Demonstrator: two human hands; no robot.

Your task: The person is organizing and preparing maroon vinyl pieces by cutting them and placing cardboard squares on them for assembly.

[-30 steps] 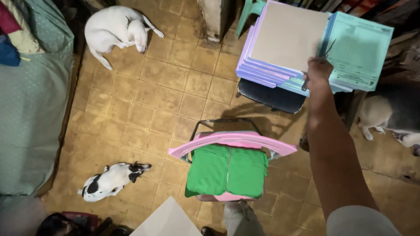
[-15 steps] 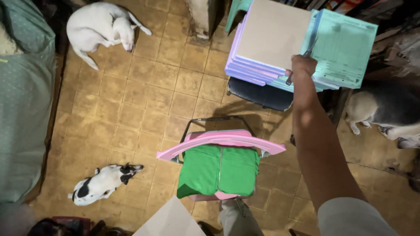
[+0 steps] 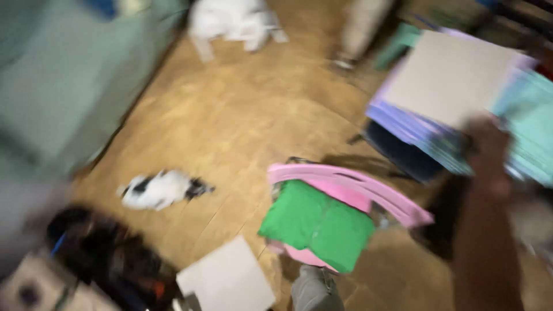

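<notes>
One hand only in view: right hand [image 3: 488, 151], arm rising from the lower right edge, reaching to the stack of sheets [image 3: 455, 98] at upper right. Heavy motion blur throughout; the fingers smear into the stack's near edge, so cannot tell whether they grasp it or merely rest against it. Stack shows a beige board on top, lilac and blue layers beneath, and a teal sheet [image 3: 530, 126] to the right, cut off by the frame edge. It sits above a dark, indistinct support [image 3: 397, 152], mostly hidden. Left hand not seen; a pale flat board [image 3: 226, 281] juts in at bottom centre, whatever holds it lost below the frame. Pink chair [image 3: 351, 190] with green cushion [image 3: 317, 223] stands below-left of the stack, near the arm. Grey trouser knee [image 3: 314, 291] just under it. Black-and-white dog [image 3: 161, 189] lies on the tan tiled floor [image 3: 230, 115], well apart to the left; white dog [image 3: 230, 20] at top, partly cropped. Greenish bedding [image 3: 52, 86] at left, dark clutter [image 3: 98, 253] lower left, both unreadable.
</notes>
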